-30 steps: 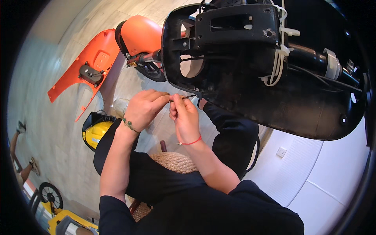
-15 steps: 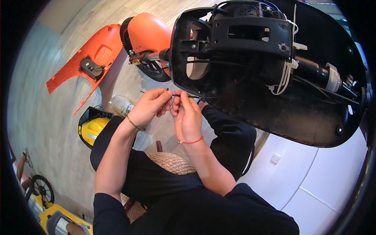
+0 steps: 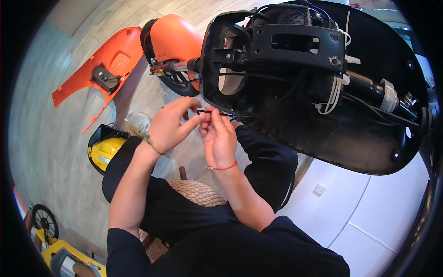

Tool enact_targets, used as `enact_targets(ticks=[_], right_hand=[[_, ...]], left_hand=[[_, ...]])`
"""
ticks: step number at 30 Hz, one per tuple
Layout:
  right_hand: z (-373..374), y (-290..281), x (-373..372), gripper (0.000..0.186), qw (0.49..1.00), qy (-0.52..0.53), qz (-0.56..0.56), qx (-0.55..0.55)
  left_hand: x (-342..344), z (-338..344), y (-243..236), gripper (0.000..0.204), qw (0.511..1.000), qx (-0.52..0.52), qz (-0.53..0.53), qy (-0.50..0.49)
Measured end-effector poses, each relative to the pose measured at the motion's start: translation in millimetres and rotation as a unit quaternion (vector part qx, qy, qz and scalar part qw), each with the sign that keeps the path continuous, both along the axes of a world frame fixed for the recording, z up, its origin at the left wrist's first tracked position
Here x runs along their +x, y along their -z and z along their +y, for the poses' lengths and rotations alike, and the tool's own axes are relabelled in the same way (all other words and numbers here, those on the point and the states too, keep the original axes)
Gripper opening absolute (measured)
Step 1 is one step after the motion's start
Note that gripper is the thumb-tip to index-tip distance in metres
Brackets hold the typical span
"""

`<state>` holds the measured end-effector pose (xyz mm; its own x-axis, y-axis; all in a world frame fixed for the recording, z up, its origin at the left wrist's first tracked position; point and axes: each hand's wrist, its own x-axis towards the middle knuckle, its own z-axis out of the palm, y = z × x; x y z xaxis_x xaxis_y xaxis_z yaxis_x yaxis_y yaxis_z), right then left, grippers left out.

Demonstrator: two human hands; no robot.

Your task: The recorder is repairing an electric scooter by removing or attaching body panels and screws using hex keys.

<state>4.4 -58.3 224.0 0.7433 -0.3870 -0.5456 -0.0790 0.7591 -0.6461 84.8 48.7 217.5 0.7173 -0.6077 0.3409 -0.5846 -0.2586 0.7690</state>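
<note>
My right hand [image 3: 218, 138] is closed in a pinch on a thin black strip [image 3: 225, 114], held between thumb and fingertips. The strip bends at its left end and runs right toward the rim of a large black shell [image 3: 295, 134]; its exact kind is unclear. Close beside it, my left hand [image 3: 173, 123] has its thumb and index finger spread around the bent end, the thumb tip by the right fingers. Inside the shell sit a black metal bracket [image 3: 263, 42], a bundle of white cable ties [image 3: 330, 99] and a black tube [image 3: 364, 85].
An orange fender over a wheel [image 3: 173, 39] lies beyond my hands. Left of it is an orange body panel [image 3: 122, 46] with a dark part fixed on it. A yellow-and-black helmet-like item [image 3: 106, 150] rests by my knee. A woven seat [image 3: 198, 193] is under me.
My left hand has loosened its pinch on the black strip, its thumb and index finger now apart. The strip's left end now shows bent. My right hand keeps its hold.
</note>
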Motion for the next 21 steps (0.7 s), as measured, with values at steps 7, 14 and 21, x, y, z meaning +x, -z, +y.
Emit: enact_targets(ticks=[7,14,21], right_hand=[[-2.6,5.8,-4.9,0.024,0.999,-0.005,-0.041,0.025],[-5.3,0.8,-7.0,0.024,0.999,-0.016,-0.035,0.027],[-2.0,-1.9,-7.7,0.024,0.999,-0.031,-0.029,-0.004]], left_hand=[[-4.2,2.2,-8.2,0.034,0.748,-0.095,0.653,0.070],[-2.6,5.6,1.3,0.013,0.940,0.018,0.329,0.092],[0.0,-1.4,-5.8,0.015,0.994,0.037,-0.097,0.016]])
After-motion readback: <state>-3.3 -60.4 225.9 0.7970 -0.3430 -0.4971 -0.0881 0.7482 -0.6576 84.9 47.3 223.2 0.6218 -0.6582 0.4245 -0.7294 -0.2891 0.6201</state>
